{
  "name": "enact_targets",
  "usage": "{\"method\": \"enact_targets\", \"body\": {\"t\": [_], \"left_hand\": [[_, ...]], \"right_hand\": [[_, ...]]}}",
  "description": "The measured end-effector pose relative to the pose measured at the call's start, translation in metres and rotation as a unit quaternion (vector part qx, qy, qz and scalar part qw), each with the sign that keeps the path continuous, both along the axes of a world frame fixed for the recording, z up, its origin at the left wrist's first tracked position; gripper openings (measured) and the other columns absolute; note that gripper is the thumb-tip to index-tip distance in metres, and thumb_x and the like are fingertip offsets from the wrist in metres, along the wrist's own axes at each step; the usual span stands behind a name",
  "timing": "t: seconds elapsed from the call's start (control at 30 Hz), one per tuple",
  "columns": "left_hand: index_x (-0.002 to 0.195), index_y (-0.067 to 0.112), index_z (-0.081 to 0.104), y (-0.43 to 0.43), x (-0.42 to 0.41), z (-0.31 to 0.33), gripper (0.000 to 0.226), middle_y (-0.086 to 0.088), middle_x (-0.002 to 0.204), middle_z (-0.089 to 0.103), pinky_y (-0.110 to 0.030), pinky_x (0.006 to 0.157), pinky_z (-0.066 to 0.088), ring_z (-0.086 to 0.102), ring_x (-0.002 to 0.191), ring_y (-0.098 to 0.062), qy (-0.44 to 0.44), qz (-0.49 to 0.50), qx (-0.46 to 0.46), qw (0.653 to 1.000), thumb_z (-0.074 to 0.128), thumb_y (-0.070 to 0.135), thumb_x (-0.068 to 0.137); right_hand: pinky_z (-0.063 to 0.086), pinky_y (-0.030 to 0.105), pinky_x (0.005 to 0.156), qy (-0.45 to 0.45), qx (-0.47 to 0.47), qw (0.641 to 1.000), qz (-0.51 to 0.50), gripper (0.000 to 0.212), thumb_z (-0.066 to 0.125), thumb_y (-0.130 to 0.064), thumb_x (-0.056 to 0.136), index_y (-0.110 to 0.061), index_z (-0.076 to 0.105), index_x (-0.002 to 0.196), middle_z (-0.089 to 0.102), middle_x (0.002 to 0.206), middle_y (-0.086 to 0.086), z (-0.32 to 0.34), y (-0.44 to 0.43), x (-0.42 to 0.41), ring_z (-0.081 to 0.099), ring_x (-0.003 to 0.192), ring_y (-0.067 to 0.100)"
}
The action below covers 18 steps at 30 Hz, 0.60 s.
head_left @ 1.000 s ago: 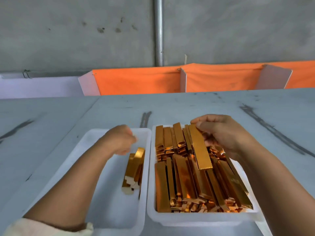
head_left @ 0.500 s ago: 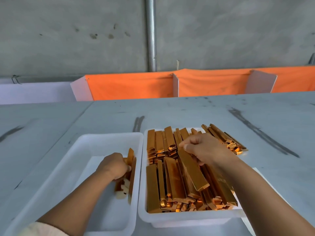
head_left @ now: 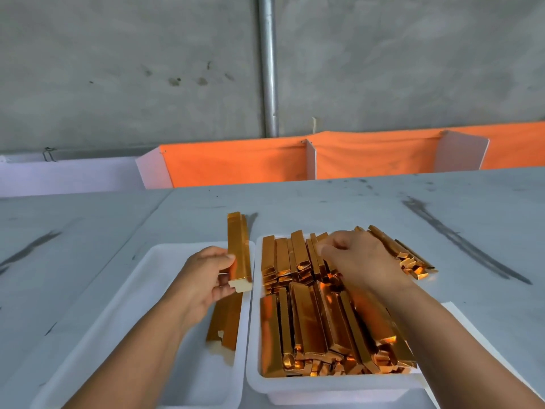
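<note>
Gold foil-covered long cardboard box is pinched at its near end by the left hand, above the right side of a white plastic tray. Its long axis points away from the person, roughly parallel to two matching gold boxes lying just below it. The right hand hovers with curled fingers over a pile of gold boxes in a second white tray on the grey table. Whether it grips one cannot be told.
</note>
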<state>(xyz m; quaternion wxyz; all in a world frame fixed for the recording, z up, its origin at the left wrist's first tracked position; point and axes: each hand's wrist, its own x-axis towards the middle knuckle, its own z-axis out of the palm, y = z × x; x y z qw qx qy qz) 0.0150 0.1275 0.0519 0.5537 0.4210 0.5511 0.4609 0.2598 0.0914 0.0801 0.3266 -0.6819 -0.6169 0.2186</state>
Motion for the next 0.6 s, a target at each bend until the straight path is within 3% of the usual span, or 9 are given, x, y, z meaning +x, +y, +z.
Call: {"method": "enact_targets", "body": {"t": [0.13, 0.23, 0.3, 0.4, 0.5, 0.6], "left_hand": [[0.107, 0.009, 0.064, -0.018, 0.016, 0.020, 0.015, -0.012, 0.094, 0.068, -0.033, 0.065, 0.057, 0.070, 0.081, -0.021, 0.002, -0.096, 0.031, 0.995, 0.055, 0.013, 0.097], [0.099, 0.008, 0.065, -0.026, 0.023, 0.025, 0.014, -0.007, 0.082, 0.065, -0.027, 0.062, 0.054, 0.067, 0.075, -0.019, 0.005, -0.169, 0.039, 0.985, 0.052, 0.012, 0.098], [0.095, 0.008, 0.066, -0.028, 0.026, 0.027, 0.015, -0.008, 0.079, 0.062, -0.027, 0.061, 0.052, 0.062, 0.073, -0.021, 0.000, -0.226, 0.023, 0.974, 0.051, 0.010, 0.097], [0.088, 0.008, 0.067, -0.026, 0.026, 0.029, 0.012, -0.008, 0.072, 0.055, -0.024, 0.050, 0.046, 0.052, 0.059, -0.016, -0.092, -0.294, -0.060, 0.949, 0.055, 0.006, 0.086], [0.093, 0.007, 0.071, -0.020, 0.023, 0.028, 0.018, -0.007, 0.074, 0.057, -0.023, 0.051, 0.046, 0.052, 0.057, -0.013, -0.115, -0.343, -0.086, 0.928, 0.056, 0.015, 0.088], [0.107, 0.009, 0.072, -0.015, 0.022, 0.023, 0.040, -0.009, 0.084, 0.063, -0.025, 0.056, 0.050, 0.057, 0.065, -0.014, -0.098, -0.371, -0.068, 0.921, 0.059, 0.044, 0.092]], "right_hand": [[0.045, 0.015, 0.051, 0.175, -0.021, 0.983, 0.061, 0.014, 0.061, -0.040, 0.095, -0.031, 0.072, 0.092, 0.070, 0.078, -0.009, 0.011, -0.001, -0.017, 0.060, 0.060, 0.001], [0.046, 0.021, 0.051, 0.271, -0.046, 0.955, 0.113, 0.018, 0.063, -0.036, 0.095, -0.022, 0.071, 0.101, 0.075, 0.094, 0.009, 0.017, 0.002, -0.026, 0.061, 0.066, 0.014], [0.047, 0.022, 0.050, 0.346, -0.054, 0.926, 0.143, 0.022, 0.064, -0.032, 0.095, -0.014, 0.067, 0.108, 0.074, 0.095, 0.015, 0.021, 0.004, -0.030, 0.059, 0.063, 0.017], [0.051, 0.023, 0.049, 0.457, -0.070, 0.867, 0.189, 0.038, 0.069, -0.027, 0.089, -0.014, 0.060, 0.124, 0.075, 0.102, 0.014, 0.025, 0.005, -0.029, 0.063, 0.061, 0.016], [0.053, 0.021, 0.052, 0.473, -0.070, 0.850, 0.221, 0.050, 0.069, -0.030, 0.080, -0.010, 0.060, 0.125, 0.073, 0.101, 0.015, 0.024, 0.005, -0.025, 0.064, 0.064, 0.018], [0.052, 0.021, 0.052, 0.443, -0.054, 0.876, 0.182, 0.036, 0.071, -0.027, 0.086, -0.010, 0.064, 0.117, 0.069, 0.093, 0.017, 0.020, 0.009, -0.022, 0.062, 0.061, 0.016]]}}
